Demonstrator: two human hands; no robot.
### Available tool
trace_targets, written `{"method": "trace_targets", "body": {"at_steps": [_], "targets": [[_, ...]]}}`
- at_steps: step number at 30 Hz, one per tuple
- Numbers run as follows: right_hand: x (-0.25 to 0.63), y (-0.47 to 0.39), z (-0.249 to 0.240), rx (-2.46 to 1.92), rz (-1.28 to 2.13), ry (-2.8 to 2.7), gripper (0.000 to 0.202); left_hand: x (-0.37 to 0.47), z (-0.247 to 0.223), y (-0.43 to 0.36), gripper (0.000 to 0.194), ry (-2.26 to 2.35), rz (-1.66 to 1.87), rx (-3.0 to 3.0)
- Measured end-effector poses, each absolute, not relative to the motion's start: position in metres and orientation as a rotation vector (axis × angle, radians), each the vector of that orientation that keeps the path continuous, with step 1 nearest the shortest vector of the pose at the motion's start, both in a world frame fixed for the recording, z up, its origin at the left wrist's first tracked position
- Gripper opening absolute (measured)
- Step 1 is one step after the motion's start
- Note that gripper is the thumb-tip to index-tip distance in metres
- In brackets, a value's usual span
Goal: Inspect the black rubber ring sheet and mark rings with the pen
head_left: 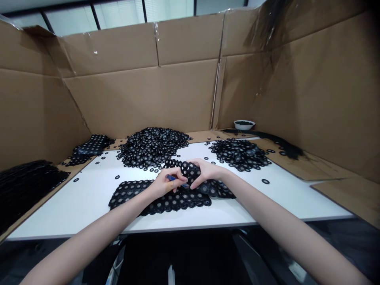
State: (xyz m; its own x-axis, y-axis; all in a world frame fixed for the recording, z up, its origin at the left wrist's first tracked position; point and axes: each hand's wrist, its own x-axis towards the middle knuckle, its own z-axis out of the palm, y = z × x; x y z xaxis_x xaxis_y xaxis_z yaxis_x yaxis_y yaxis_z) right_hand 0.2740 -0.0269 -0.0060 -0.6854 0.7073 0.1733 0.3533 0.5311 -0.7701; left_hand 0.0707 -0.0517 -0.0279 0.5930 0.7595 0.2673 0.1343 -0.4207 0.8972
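Note:
Near the front of the white board, a black sheet of joined rings [166,202] lies in folded layers. My left hand [168,183] is closed around a blue pen-like tool [172,178], its tip pointing right against the ring material. Opposite it, my right hand [204,171] pinches a raised part of the black ring sheet [190,169] between thumb and fingers. Both hands are close together over the sheet. What the tool's tip touches is too small to tell.
Behind the hands stand a large heap of black rings [151,146] and a smaller heap [240,153]. Black stacks [26,186] lie far left, a white bowl [244,125] back right. Cardboard walls [133,99] surround the board [74,209].

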Motion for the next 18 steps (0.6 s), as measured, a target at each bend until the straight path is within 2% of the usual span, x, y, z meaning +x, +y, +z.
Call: {"method": "trace_targets", "body": {"at_steps": [10, 15, 18], "targets": [[0.275, -0.026, -0.005, -0.854, 1.045, -2.296, 0.063, 0.072, -0.03, -0.051, 0.021, 0.713, 0.846, 1.893], [0.278, -0.03, 0.001, -0.976, 1.088, -2.32, 0.053, 0.075, -0.026, -0.051, 0.03, 0.749, 0.829, 1.827], [0.28, -0.033, 0.005, -1.002, 1.083, -2.359, 0.054, 0.075, -0.025, -0.05, 0.032, 0.739, 0.782, 1.815]]}}
